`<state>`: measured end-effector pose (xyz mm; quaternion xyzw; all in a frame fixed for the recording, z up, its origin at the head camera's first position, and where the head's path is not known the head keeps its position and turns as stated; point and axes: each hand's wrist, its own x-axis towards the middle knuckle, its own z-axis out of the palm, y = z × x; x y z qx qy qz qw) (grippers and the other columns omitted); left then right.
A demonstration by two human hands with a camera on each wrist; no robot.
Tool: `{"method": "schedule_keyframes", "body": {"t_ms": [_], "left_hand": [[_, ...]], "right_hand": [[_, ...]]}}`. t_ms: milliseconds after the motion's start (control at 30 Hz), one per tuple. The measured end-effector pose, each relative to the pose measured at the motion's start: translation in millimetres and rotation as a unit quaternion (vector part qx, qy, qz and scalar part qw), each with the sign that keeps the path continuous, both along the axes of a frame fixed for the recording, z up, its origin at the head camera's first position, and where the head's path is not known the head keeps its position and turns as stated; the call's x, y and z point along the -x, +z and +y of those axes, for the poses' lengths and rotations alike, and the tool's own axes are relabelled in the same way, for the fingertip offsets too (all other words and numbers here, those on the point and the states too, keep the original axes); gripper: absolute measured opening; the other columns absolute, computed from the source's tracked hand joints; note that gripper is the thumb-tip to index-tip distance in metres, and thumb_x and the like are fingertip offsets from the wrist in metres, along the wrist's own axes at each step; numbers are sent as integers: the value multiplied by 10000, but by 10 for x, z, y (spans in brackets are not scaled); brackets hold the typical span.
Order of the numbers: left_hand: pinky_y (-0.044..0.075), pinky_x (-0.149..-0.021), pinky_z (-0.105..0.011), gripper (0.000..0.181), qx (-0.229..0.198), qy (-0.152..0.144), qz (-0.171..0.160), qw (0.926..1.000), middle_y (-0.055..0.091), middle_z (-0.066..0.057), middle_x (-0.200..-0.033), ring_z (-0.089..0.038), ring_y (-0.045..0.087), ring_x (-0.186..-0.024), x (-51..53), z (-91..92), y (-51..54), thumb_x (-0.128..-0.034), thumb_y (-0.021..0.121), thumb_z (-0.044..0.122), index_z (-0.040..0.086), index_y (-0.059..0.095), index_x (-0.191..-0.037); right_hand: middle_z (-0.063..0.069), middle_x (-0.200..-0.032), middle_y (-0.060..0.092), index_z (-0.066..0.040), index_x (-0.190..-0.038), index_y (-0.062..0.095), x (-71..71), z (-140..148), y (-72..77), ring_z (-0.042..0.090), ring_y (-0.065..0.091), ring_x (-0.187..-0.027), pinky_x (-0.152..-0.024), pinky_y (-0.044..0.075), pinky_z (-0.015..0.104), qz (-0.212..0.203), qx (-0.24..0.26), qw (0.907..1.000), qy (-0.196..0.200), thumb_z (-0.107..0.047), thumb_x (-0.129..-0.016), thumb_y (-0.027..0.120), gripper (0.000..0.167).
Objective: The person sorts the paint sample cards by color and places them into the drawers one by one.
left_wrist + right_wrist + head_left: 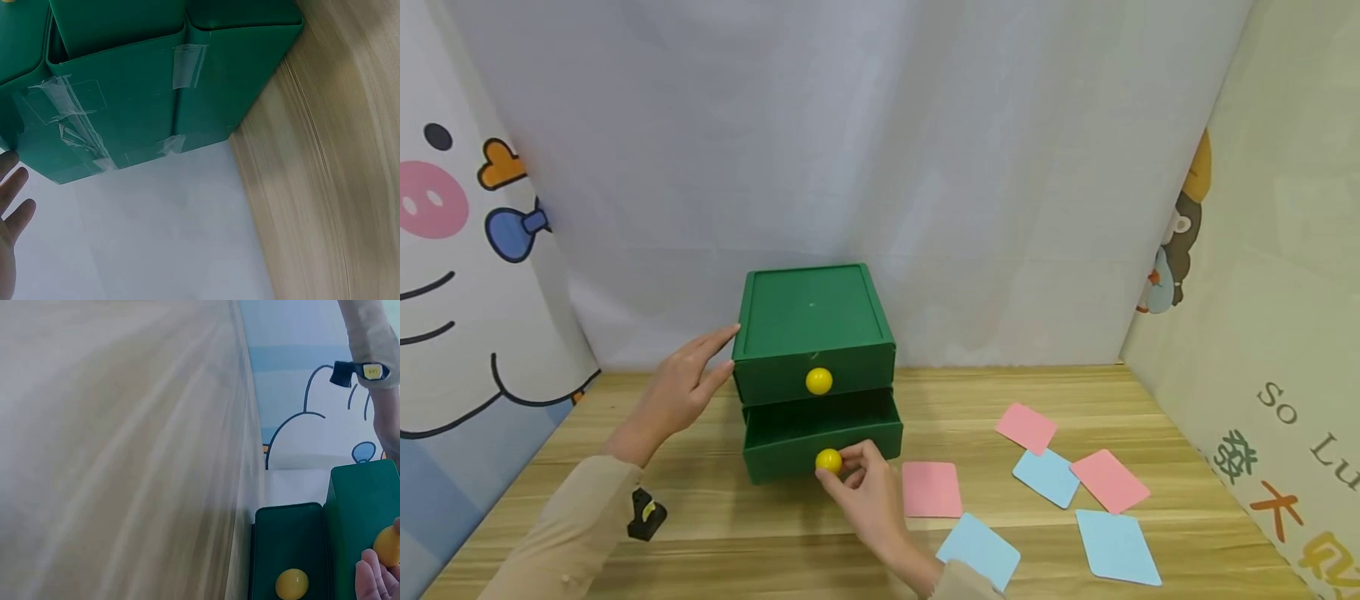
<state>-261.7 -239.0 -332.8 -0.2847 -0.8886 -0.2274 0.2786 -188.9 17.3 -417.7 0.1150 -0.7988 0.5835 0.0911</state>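
Note:
A green two-drawer box (811, 312) stands on the wooden table, a round yellow knob on each drawer. Its lower drawer (822, 454) is pulled partway out, while the upper drawer (775, 382) sits closed. My right hand (874, 504) pinches the lower yellow knob (828, 461) between thumb and fingers, as the right wrist view also shows. With fingers extended, my left hand (679, 387) rests against the box's left side near the top. In the left wrist view, clear tape (190, 65) runs over the box's side, and only part of that hand (11, 206) shows.
Pink cards (932, 490) and blue cards (980, 552) lie scattered to the right of the box, some touching. A white curtain (1000, 183) hangs behind, and cartoon-printed sheets flank the table. A black wrist device (646, 515) shows at the left sleeve.

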Motion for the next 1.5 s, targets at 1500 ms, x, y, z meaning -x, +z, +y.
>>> {"method": "schedule_keyframes", "body": {"t_ms": [1500], "left_hand": [[385, -907, -565, 448, -32, -11, 108, 9999, 460, -240, -1299, -410, 454, -1149, 22, -10, -51, -955, 469, 184, 15, 398, -1364]], "right_hand": [[-27, -840, 631, -93, -939, 561, -527, 216, -7, 33, 501, -565, -533, 452, 172, -742, -302, 9957, 475, -330, -782, 707, 319]]}}
